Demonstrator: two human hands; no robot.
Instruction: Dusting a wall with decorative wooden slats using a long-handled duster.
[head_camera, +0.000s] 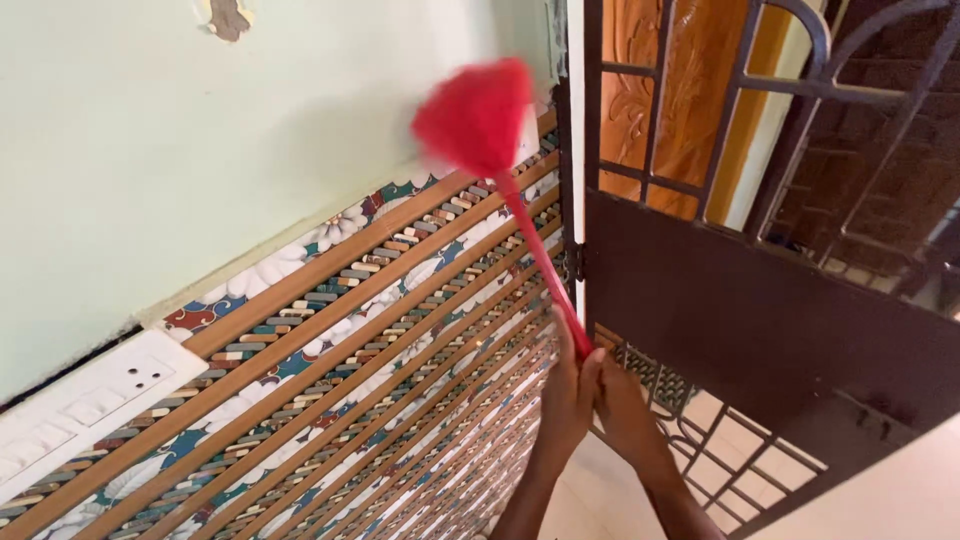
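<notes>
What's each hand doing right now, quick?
Left hand: closed around the lower end of the red duster handle.
Right hand: closed on the same handle, pressed against the left hand.

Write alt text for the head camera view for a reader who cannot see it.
Two hands, left hand and right hand, grip the handle of a red duster together, its fluffy head raised against a pale green wall above patterned tiles. A dark metal gate stands to the right.

Red fluffy-headed duster (510, 170), slim handle, tilted up against wall
</notes>
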